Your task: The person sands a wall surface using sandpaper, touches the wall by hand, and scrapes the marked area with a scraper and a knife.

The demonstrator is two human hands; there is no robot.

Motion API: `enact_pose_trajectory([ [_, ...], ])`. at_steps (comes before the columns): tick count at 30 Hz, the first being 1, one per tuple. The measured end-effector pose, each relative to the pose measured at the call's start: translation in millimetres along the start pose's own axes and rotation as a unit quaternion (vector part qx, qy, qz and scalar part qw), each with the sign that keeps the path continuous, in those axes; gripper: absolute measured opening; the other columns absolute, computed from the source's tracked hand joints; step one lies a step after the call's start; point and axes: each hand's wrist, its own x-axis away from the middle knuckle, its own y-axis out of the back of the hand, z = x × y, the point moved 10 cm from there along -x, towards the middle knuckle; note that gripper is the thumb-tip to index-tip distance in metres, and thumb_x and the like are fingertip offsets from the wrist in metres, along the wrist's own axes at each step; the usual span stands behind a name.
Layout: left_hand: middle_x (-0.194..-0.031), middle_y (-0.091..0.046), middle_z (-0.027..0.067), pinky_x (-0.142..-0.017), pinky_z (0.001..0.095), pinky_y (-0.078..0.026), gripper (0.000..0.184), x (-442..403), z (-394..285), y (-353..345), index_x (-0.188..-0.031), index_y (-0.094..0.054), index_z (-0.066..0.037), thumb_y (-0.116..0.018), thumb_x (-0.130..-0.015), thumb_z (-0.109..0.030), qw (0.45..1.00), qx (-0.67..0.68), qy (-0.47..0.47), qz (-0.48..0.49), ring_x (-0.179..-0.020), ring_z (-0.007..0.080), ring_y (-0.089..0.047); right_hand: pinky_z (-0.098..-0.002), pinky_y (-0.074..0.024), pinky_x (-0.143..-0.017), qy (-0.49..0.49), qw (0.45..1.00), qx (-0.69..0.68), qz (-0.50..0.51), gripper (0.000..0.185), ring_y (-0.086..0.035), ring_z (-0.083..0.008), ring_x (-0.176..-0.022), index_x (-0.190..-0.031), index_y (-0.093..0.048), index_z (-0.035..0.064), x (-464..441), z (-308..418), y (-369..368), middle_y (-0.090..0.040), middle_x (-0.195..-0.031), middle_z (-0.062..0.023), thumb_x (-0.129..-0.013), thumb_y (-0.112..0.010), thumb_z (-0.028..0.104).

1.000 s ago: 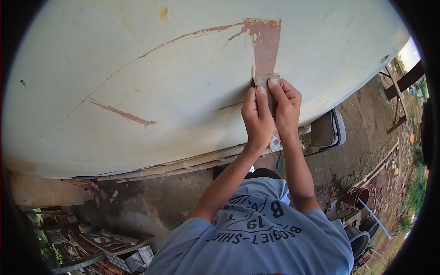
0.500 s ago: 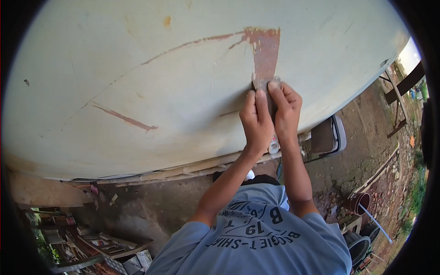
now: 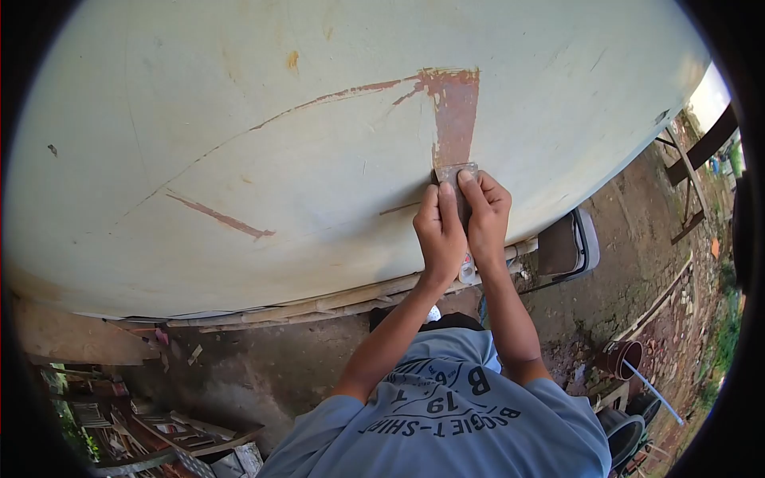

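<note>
A flat grey scraper (image 3: 457, 171) lies with its edge against a large pale curved surface (image 3: 319, 167). My left hand (image 3: 441, 231) and my right hand (image 3: 486, 211) grip it side by side, thumbs on its face, fingers curled. Directly above its edge is a reddish-brown strip (image 3: 456, 119) where the pale coating is absent. A thin brown curved line (image 3: 319, 99) runs left from the strip's top. Lower left is a short brown streak (image 3: 223, 217). The scraper's lower part is mostly hidden between my hands.
Bamboo poles (image 3: 319, 306) run along the surface's lower edge. A chair-like item with a dark frame (image 3: 567, 245) stands at right, with a brown bucket (image 3: 618, 358) holding a blue stick below it. Scrap wood (image 3: 159, 430) lies piled at lower left.
Both hands and the scraper have moved down in the view and slightly left. The marked surface has also shifted down in the view. The grip on the scraper is unchanged.
</note>
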Motion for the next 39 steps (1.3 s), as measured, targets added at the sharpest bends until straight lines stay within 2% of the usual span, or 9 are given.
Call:
enact_pose_trajectory([
  [4,-0.067,-0.041,-0.0027,-0.055,0.0273,-0.034,0.032,-16,-26,-4,-0.077,-0.044,-0.003,-0.045,-0.105,-0.019,0.998,0.052,0.01,0.028,-0.066,0.0052,-0.036,-0.0208,-0.0279,-0.049,0.002,0.999,-0.026,0.021,0.031,-0.037,0.0004,-0.059,-0.067,-0.054,0.0055,-5,38,-18,-0.049,-0.063,0.009,-0.096,-0.06,0.016],
  [8,-0.066,-0.04,-0.0025,-0.054,0.0263,-0.032,0.033,-1,-6,4,-0.077,-0.042,-0.003,-0.045,-0.105,-0.019,1.0,0.012,-0.007,-0.008,-0.065,0.005,-0.034,-0.0203,-0.0278,-0.049,-0.007,1.0,-0.006,-0.006,0.032,-0.037,0.0008,-0.059,-0.067,-0.054,0.0059,5,4,-5,-0.049,-0.063,0.0087,-0.097,-0.06,0.016],
  [18,-0.066,-0.039,-0.003,-0.054,0.0258,-0.032,0.034,-6,-12,-1,-0.077,-0.042,-0.003,-0.044,-0.106,-0.021,1.0,0.006,0.003,0.016,-0.065,0.0047,-0.033,-0.0214,-0.0265,-0.048,0.001,1.0,-0.012,-0.016,0.032,-0.034,0.0005,-0.056,-0.067,-0.053,0.0061,0,10,-6,-0.047,-0.061,0.0087,-0.097,-0.06,0.016],
  [21,-0.066,-0.04,-0.003,-0.055,0.0258,-0.033,0.033,-20,-43,-3,-0.076,-0.043,-0.003,-0.044,-0.105,-0.02,0.999,0.015,-0.031,0.02,-0.065,0.0049,-0.034,-0.0213,-0.0273,-0.049,0.017,1.0,-0.002,0.007,0.032,-0.035,0.0005,-0.057,-0.067,-0.054,0.0058,-6,49,-19,-0.048,-0.062,0.0085,-0.096,-0.06,0.016],
  [22,-0.066,-0.04,-0.0027,-0.054,0.0265,-0.033,0.033,-19,-40,-4,-0.076,-0.042,-0.003,-0.044,-0.105,-0.019,0.998,0.057,0.012,0.015,-0.064,0.0051,-0.034,-0.0209,-0.0278,-0.049,-0.008,1.0,-0.021,0.008,0.032,-0.036,0.0003,-0.057,-0.067,-0.055,0.0058,-5,48,-22,-0.049,-0.062,0.0083,-0.096,-0.061,0.017],
  [33,-0.068,-0.042,-0.0021,-0.055,0.0257,-0.033,0.033,-14,-36,0,-0.076,-0.042,-0.003,-0.044,-0.105,-0.018,1.0,0.012,-0.01,0.0,-0.066,0.0044,-0.036,-0.02,-0.028,-0.05,-0.009,1.0,-0.027,0.006,0.031,-0.037,0.0005,-0.059,-0.068,-0.056,0.0057,-3,35,-17,-0.05,-0.064,0.0086,-0.097,-0.061,0.017],
  [34,-0.061,-0.04,0.0058,-0.05,0.0313,-0.033,0.032,-14,-40,-1,-0.076,-0.04,-0.001,-0.046,-0.104,-0.017,0.999,0.009,-0.039,-0.012,-0.058,0.0104,-0.036,-0.0199,-0.0277,-0.05,0.001,1.0,-0.004,-0.004,0.031,-0.037,0.0005,-0.059,-0.069,-0.056,0.0055,-3,34,-15,-0.05,-0.064,0.0086,-0.097,-0.06,0.017],
  [38,-0.061,-0.036,0.0051,-0.05,0.0317,-0.032,0.032,-28,-56,-2,-0.076,-0.04,-0.001,-0.046,-0.104,-0.017,0.998,0.033,-0.054,-0.002,-0.059,0.0102,-0.033,-0.0199,-0.0277,-0.05,0.015,1.0,-0.019,0.01,0.03,-0.037,0.0006,-0.059,-0.07,-0.057,0.0049,-11,56,-25,-0.05,-0.064,0.0086,-0.097,-0.061,0.018],
  [39,-0.066,-0.039,-0.0036,-0.054,0.0251,-0.031,0.033,-27,-56,-3,-0.077,-0.043,-0.003,-0.043,-0.105,-0.019,0.998,0.05,-0.031,0.006,-0.065,0.0038,-0.032,-0.02,-0.0278,-0.049,0.002,1.0,-0.019,0.006,0.03,-0.037,0.0006,-0.058,-0.07,-0.057,0.005,-3,49,-24,-0.05,-0.063,0.0086,-0.097,-0.061,0.018],
])
